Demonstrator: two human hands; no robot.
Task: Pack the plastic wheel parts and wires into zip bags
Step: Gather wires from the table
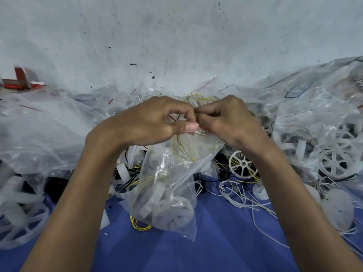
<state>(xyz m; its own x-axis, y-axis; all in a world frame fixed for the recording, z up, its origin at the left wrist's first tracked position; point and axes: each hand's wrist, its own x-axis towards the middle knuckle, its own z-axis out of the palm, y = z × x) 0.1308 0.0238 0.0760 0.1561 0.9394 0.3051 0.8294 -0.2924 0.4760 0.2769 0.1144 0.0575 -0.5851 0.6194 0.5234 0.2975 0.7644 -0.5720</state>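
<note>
Head view: nearest, blue cloth [216, 242]; above it hangs the zip bag [167, 193], holding white wheel parts and yellow wire; left hand [153, 122] and right hand [229, 122] pinch its top edge; beyond, piled bags [49, 130].

Left hand [149, 122] and right hand [229, 122] meet mid-frame at the top of the bag [167, 193], parts [172, 213] inside. Wheel [243, 163] just right of it; wires [245, 195] lower right; box [21, 81] upper left.

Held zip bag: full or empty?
Not empty: white wheel parts and yellow wires show through the zip bag.
</note>
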